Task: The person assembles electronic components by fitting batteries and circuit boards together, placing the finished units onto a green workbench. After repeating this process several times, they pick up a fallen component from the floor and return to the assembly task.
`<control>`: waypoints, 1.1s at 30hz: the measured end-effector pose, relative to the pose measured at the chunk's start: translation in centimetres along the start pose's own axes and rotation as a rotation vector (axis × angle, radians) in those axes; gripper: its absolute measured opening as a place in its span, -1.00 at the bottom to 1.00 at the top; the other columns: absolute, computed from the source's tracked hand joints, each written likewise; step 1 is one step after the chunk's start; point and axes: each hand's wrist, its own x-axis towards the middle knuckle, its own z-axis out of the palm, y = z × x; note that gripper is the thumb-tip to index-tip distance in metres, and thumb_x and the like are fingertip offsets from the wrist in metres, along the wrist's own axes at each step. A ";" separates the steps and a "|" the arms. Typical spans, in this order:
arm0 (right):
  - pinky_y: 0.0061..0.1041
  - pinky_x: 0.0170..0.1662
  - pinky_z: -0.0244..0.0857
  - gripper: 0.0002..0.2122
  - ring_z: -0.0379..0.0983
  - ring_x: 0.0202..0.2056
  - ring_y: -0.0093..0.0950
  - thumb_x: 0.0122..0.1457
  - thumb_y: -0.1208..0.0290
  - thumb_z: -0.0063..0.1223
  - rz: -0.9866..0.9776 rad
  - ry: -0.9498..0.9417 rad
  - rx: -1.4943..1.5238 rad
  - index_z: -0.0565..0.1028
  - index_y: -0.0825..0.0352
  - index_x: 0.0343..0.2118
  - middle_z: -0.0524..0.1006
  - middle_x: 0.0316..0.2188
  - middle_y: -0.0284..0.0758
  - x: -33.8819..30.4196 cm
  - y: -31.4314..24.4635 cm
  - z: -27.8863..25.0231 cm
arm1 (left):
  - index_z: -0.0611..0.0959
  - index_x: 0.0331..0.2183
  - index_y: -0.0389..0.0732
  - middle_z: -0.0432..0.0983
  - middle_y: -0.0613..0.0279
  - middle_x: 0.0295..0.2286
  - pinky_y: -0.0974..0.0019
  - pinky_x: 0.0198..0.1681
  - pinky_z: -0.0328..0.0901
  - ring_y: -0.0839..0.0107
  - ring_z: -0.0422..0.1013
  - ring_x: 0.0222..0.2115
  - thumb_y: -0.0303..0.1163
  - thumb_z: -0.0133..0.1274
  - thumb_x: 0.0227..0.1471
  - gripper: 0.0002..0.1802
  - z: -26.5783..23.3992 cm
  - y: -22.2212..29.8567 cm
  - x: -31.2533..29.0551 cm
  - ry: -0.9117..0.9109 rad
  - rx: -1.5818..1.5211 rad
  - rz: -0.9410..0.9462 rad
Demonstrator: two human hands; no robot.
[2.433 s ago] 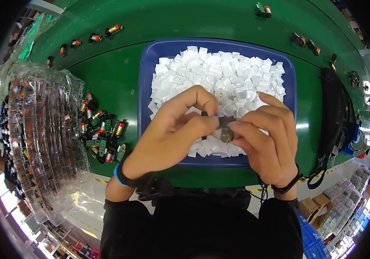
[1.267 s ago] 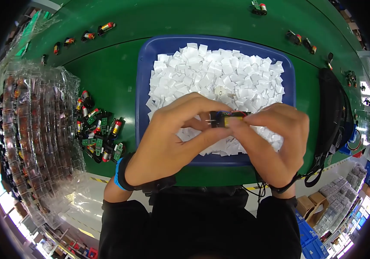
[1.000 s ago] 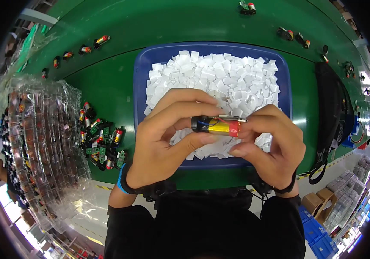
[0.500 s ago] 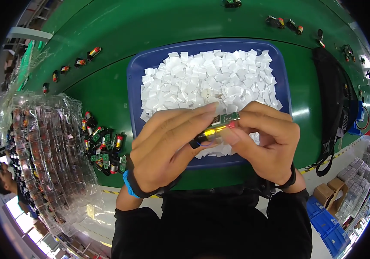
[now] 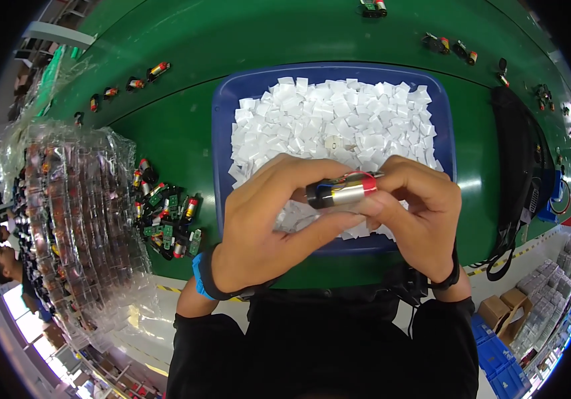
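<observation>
Left hand (image 5: 252, 229) and right hand (image 5: 425, 213) pinch a wired battery (image 5: 344, 192).
Likely light, stiff — best held by its barrel (image 5: 349, 195), sparing the fragile-looking wires (image 5: 356, 174).

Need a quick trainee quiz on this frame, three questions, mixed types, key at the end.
1. True or false: the left hand and the right hand both hold the silver-and-red cylinder.
2. The squares in the blue tray are: a) yellow b) white c) black.
3. Fill in: the loose pile of cylinders and green boards lies on the ____ side of the tray.

Key: 1 true; 2 b; 3 left.
</observation>
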 end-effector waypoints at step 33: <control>-0.67 -0.52 0.24 -0.81 0.39 -0.54 -0.57 -0.06 0.71 0.30 -0.457 0.107 -0.560 0.56 0.41 -0.36 0.47 -0.45 -0.29 -0.4 0.5 0.3 | 0.42 -0.14 -0.28 0.53 0.14 -0.49 0.55 -0.72 0.22 0.55 0.38 -0.70 -0.20 -0.14 0.30 -0.69 -1.9 1.8 2.2 -0.163 -0.641 -0.686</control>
